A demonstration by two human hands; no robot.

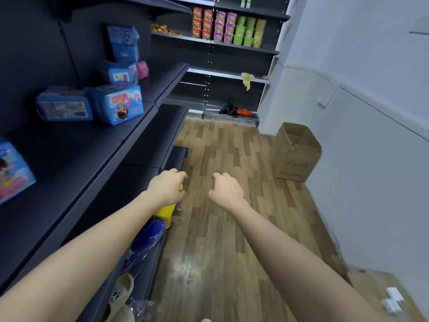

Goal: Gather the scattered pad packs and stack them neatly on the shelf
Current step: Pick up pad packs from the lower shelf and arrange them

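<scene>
Blue pad packs lie scattered on the dark shelf (76, 145) at my left: one lying flat (65, 108), one with a cartoon face (118, 103), a smaller one behind (118, 74), a tall stack (124, 43) and a small pink pack (142, 69). Another blue and pink pack (11, 168) sits at the left edge. My left hand (167, 187) reaches low beside the shelves, its fingers curled over a yellow and blue pack (160, 219) on a lower shelf. To its right, my right hand (226, 188) hangs over the floor, loosely curled and holding nothing.
A cardboard box (294, 152) stands open on the wooden floor by the right wall. Back shelves carry cup noodles (228, 27). Dark and orange bags (234, 110) lie on the bottom back shelf. Slippers (120, 296) sit low at the left, small white items (392, 298) at the lower right.
</scene>
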